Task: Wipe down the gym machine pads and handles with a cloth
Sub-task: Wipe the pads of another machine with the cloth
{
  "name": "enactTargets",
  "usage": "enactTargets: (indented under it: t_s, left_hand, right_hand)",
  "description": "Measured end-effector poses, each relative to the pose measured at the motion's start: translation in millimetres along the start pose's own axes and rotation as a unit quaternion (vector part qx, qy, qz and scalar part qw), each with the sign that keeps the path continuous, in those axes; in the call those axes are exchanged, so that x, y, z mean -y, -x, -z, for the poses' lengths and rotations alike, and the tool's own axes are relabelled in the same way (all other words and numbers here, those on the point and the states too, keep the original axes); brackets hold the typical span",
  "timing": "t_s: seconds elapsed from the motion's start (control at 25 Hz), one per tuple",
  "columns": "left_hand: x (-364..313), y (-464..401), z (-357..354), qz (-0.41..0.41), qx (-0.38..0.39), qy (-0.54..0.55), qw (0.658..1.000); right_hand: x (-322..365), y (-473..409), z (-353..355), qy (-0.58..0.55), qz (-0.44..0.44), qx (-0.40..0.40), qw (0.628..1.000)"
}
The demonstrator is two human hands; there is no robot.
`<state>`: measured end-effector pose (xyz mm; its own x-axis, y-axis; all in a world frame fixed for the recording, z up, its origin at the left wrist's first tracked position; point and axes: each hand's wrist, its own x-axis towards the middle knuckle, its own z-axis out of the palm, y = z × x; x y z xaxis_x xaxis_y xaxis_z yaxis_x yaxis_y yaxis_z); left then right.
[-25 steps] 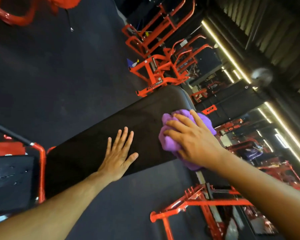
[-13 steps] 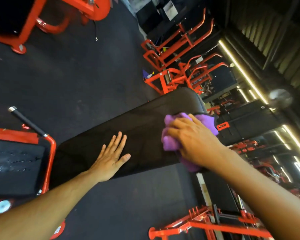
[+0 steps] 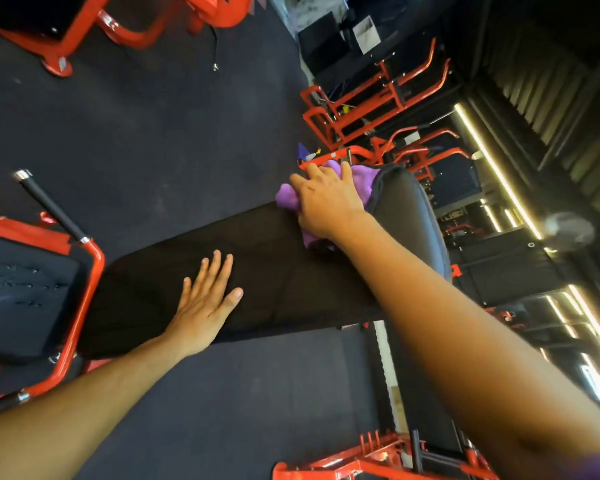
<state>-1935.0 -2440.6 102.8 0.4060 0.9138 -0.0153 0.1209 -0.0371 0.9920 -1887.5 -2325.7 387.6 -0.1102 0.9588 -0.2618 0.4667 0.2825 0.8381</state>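
Observation:
A long black bench pad (image 3: 278,271) runs across the middle of the view, its far end curving down at the right. My right hand (image 3: 326,202) presses a bunched purple cloth (image 3: 361,180) onto the pad's far edge, fingers curled over the cloth. My left hand (image 3: 207,299) lies flat on the near part of the pad, fingers straight and spread. A black handle bar (image 3: 51,206) with chrome ends sticks up from a red frame at the left.
A second black pad (image 3: 18,289) in a red frame (image 3: 94,271) sits at the left. More red machines (image 3: 378,98) stand beyond the bench, another red frame (image 3: 378,459) at the bottom. Dark rubber floor (image 3: 136,116) surrounds the bench. Light strips (image 3: 492,168) line the right.
My right hand has slid the purple cloth from the pad's near right side toward its far edge. My left hand stays flat on the pad. The camera view has shifted.

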Motion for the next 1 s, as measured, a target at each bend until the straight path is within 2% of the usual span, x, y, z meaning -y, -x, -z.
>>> enactTargets:
  t_s: [0.2,0.28,0.4,0.52,0.6,0.72,0.8,0.88,1.0]
  left_hand:
    - [3.8,2.4,5.3,-0.008,0.032,-0.009,0.999]
    - [0.5,1.9,9.2,-0.003,0.047,-0.013,0.999]
    - [-5.0,0.6,16.8,0.016,0.086,-0.027,0.996]
    - [-6.9,-1.6,29.5,0.018,0.128,-0.04,0.991]
    - [-3.9,-0.2,39.2,0.014,0.14,-0.033,0.99]
    - [-3.1,4.5,39.3,0.022,0.116,0.006,0.993]
    - [6.4,9.1,29.3,0.048,0.103,0.022,0.993]
    - [24.9,15.2,17.1,0.088,0.084,0.029,0.992]
    - [46.3,16.8,9.4,0.118,0.074,0.03,0.99]
  right_hand:
    - [29.0,134.0,-18.4,-0.065,0.067,-0.014,0.996]
    - [28.8,150.5,-23.0,-0.065,0.086,-0.022,0.994]
    - [15.3,89.7,-10.6,-0.071,0.077,-0.034,0.994]
    - [13.9,21.3,-1.0,-0.055,0.005,-0.018,0.998]
    - [23.8,17.3,-0.3,-0.049,0.014,-0.014,0.999]
    - [7.3,67.4,1.6,-0.059,0.067,-0.028,0.996]
    - [-18.7,84.8,2.9,-0.048,0.018,-0.079,0.996]
    - [-23.3,65.0,-3.6,-0.031,-0.052,-0.085,0.995]
    - [25.7,-3.1,-13.8,-0.023,-0.057,-0.049,0.997]
